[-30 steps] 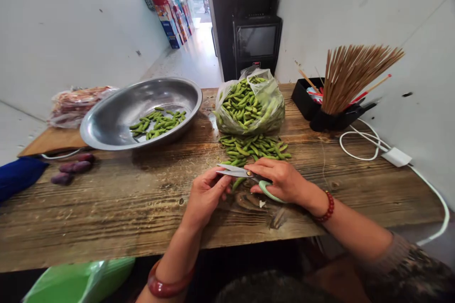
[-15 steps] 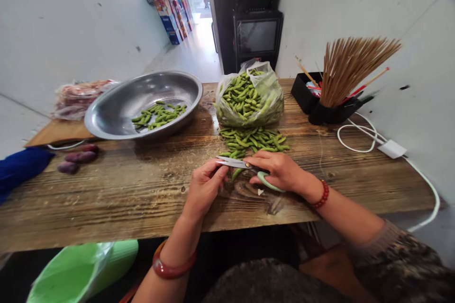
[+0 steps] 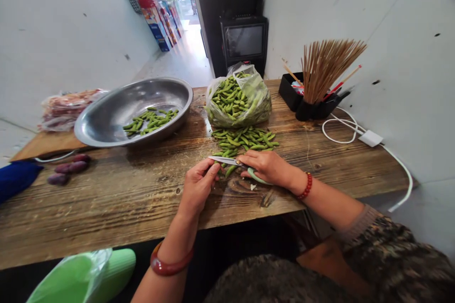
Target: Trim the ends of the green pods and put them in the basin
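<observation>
My right hand point(image 3: 267, 166) is closed around a pair of scissors point(image 3: 226, 160) with pale green handles, the blades pointing left and nearly together. At their tips my left hand point(image 3: 199, 183) pinches a green soybean pod, mostly hidden by the fingers. Just beyond both hands lies a loose pile of soybean pods point(image 3: 245, 138) on the wooden table point(image 3: 135, 189). Behind the pile stands a clear plastic bag point(image 3: 261, 104) full of pods. To the left, a wide steel basin point(image 3: 103, 116) holds some pods point(image 3: 152, 120).
Several dark red plums point(image 3: 76, 165) and a blue cloth point(image 3: 17, 181) are at the left, near a bagged bundle point(image 3: 67, 109). A black holder point(image 3: 292, 97) with thin sticks point(image 3: 325, 73) stands right, beside a white cable point(image 3: 371, 138). A lined green bin point(image 3: 117, 270) sits below the table edge.
The view has turned slightly right, so everything sits further left. The scissor blades, a little apart before, are now nearly together at my left fingertips.
</observation>
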### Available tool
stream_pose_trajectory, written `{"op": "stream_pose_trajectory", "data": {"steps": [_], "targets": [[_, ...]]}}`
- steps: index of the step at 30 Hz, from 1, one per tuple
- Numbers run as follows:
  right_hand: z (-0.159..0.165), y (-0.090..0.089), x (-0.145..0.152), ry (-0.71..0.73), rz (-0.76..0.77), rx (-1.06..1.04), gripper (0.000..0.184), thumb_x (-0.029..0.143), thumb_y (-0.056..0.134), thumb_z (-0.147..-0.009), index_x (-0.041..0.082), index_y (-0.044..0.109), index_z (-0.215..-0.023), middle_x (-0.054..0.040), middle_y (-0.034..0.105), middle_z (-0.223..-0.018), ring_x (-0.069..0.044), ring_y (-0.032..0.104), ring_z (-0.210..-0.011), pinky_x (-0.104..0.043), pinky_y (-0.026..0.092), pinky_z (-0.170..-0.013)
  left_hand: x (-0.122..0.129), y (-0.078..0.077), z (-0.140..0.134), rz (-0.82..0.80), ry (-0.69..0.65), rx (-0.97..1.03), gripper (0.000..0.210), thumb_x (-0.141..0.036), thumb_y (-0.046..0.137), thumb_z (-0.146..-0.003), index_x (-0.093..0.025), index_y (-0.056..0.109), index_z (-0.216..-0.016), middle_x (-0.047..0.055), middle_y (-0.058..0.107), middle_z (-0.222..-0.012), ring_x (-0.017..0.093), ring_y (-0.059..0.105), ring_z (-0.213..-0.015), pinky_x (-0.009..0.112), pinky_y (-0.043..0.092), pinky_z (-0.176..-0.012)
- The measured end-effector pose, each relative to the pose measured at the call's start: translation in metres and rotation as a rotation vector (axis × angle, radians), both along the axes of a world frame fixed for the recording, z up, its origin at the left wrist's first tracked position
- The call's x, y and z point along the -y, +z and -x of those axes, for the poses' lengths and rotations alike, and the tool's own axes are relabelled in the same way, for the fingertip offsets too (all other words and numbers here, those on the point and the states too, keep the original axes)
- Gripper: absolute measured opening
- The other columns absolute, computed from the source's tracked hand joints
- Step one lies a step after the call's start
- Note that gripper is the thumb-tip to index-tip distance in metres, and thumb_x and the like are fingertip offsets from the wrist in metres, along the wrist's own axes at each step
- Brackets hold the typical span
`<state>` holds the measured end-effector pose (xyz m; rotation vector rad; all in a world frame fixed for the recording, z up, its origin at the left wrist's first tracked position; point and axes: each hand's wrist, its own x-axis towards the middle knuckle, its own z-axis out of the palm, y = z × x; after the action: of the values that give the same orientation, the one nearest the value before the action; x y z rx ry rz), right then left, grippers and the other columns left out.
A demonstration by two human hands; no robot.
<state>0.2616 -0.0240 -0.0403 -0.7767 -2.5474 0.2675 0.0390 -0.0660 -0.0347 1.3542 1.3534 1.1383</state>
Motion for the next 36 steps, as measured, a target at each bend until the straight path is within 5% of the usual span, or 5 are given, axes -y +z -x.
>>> {"op": "stream_pose_trajectory", "data": {"steps": [9,16,24,30,36], "targets": [[-0.005,-0.004,-0.009,-0.137,0.063,-0.053,0.038,0.038,0.065,-0.086,0.017,0.060,-0.118,-0.0085,0.064,-0.098,-0.019,0.062,-0.085,-0.028,0.050,-0.073,-0.004,0.003,0.001,0.093,0.116,0.563,0.022,-0.025,0.078,-0.068,-0.016,0.064,-0.081,0.000,0.065,-0.075,0.010,0.063,-0.066,0.019,0.051,-0.061],[-0.003,0.003,-0.004,-0.043,0.081,-0.108,0.047,0.038,0.070,-0.081,0.017,0.056,-0.122,-0.0094,0.061,-0.104,-0.021,0.061,-0.091,-0.032,0.050,-0.080,-0.010,0.003,0.007,0.153,0.195,0.803,0.025,-0.015,0.082,-0.059,-0.015,0.061,-0.072,-0.002,0.066,-0.079,0.007,0.064,-0.067,0.016,0.054,-0.063],[-0.001,0.000,-0.004,0.020,0.138,-0.103,0.041,0.036,0.065,-0.086,0.018,0.057,-0.122,-0.0092,0.063,-0.103,-0.019,0.062,-0.088,-0.029,0.050,-0.076,-0.007,0.003,0.004,0.175,0.090,0.764,0.026,-0.017,0.083,-0.061,-0.015,0.061,-0.075,-0.001,0.065,-0.075,0.009,0.064,-0.067,0.017,0.053,-0.060],[0.000,-0.003,-0.004,0.015,0.130,-0.095,0.041,0.033,0.065,-0.086,0.018,0.057,-0.123,-0.0087,0.063,-0.103,-0.019,0.063,-0.091,-0.029,0.051,-0.078,-0.003,0.003,-0.001,0.196,-0.009,0.554,0.025,-0.030,0.075,-0.072,-0.014,0.061,-0.084,0.000,0.063,-0.068,0.006,0.052,-0.049,0.014,0.036,-0.041],[0.002,-0.002,-0.002,0.003,0.117,-0.100,0.041,0.035,0.065,-0.086,0.018,0.057,-0.122,-0.0083,0.063,-0.100,-0.019,0.062,-0.087,-0.028,0.050,-0.075,0.000,0.002,-0.003,0.150,-0.066,0.400,0.025,-0.040,0.064,-0.082,-0.017,0.054,-0.085,-0.001,0.062,-0.067,0.005,0.049,-0.045,0.015,0.030,-0.040]]}}
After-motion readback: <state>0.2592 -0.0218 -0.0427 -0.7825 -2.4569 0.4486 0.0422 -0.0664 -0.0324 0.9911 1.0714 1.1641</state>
